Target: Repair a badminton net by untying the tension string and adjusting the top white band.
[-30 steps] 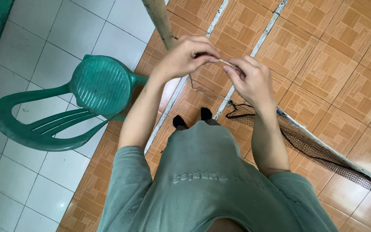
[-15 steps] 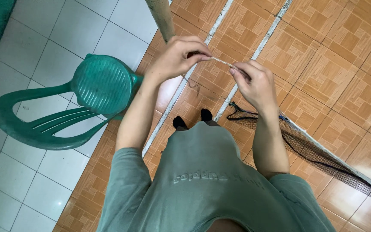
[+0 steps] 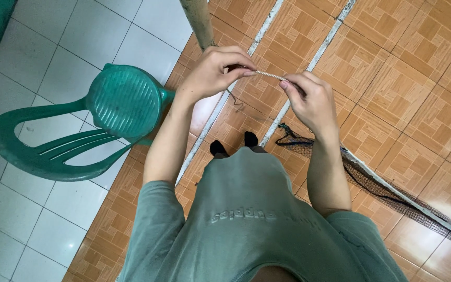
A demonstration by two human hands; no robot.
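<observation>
Hands: left (image 3: 216, 73), right (image 3: 311, 102) each pinch twisted cord (image 3: 270, 76) | taut between

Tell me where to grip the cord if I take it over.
Grip the cord on its bare middle stretch, probably from above: it runs taut and nearly level between the left hand and right hand, whose fingertips pinch both ends. That short stretch is the only exposed part.

soft, even indoor light, faint shadows (mild sheen on the white tiles (image 3: 37, 209)); sharp focus, slight wide-angle stretch at edges.
</observation>
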